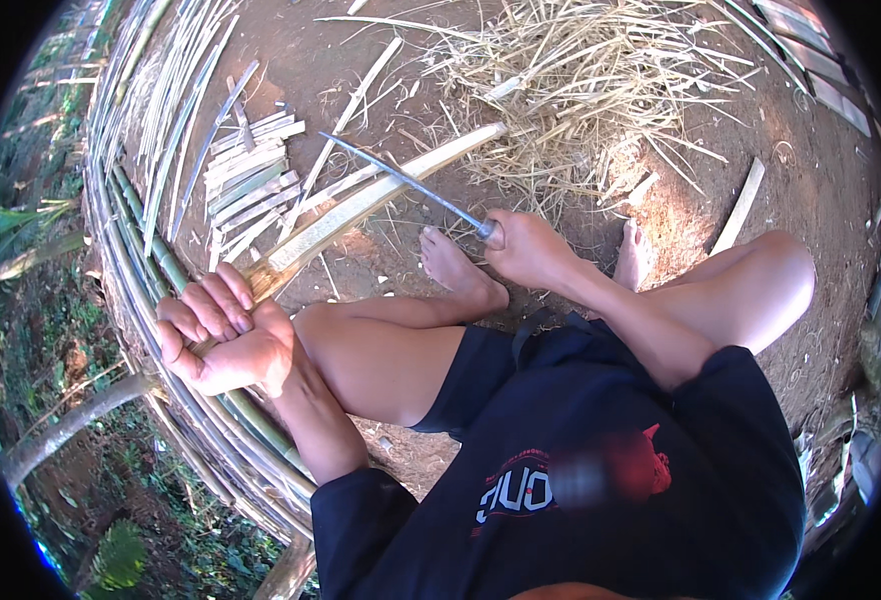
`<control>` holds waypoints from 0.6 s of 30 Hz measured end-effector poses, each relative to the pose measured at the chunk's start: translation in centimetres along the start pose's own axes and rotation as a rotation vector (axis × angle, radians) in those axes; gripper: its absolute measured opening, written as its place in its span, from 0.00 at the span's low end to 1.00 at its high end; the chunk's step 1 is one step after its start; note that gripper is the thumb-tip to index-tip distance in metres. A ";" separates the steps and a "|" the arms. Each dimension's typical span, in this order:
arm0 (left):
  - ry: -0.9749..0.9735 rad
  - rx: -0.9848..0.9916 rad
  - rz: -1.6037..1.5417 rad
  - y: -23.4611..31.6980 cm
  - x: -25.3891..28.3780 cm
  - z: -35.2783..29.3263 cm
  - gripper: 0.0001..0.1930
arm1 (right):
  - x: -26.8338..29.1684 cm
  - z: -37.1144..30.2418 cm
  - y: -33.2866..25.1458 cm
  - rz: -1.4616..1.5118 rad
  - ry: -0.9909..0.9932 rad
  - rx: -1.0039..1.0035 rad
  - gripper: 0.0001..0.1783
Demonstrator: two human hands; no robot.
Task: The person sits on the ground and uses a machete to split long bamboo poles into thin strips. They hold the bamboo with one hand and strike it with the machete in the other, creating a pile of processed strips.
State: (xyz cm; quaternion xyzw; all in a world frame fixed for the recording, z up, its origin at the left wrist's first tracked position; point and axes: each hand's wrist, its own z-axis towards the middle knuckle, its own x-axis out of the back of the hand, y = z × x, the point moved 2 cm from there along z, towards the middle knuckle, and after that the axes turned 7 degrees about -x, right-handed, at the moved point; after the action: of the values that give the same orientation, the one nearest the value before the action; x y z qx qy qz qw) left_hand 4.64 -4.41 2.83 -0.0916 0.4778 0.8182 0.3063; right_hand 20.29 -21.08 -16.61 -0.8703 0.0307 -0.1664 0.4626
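My left hand (226, 335) is closed around the near end of a split bamboo strip (361, 208), palm turned up. The pale strip slants away to the upper right, its far end near the heap of shavings. In my right hand (529, 248) is the handle of a long, thin-bladed knife (411, 182). Its dark blade points up and left and crosses the bamboo strip around its middle; whether the edge touches the strip I cannot tell. My bare feet and bent legs are just below the strip.
A tangled heap of bamboo shavings (571, 90) lies ahead. Short split pieces (253, 180) are stacked at the left, near long thin strips (176, 110). Bundled bamboo poles (161, 250) edge the dirt ground, with green plants beyond. One loose slat (739, 207) lies at the right.
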 end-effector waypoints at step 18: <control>-0.248 -0.013 -0.157 0.2 -1.5 -2.5 0.16 | 0.3 -3.9 -2.6 0.008 0.043 0.194 0.09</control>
State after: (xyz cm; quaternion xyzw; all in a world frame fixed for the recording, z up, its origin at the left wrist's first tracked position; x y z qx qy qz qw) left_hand 5.35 -7.15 2.33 -0.0292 0.4224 0.7998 0.4256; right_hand 19.05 -22.71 -12.43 -0.8174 0.0281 -0.1854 0.5447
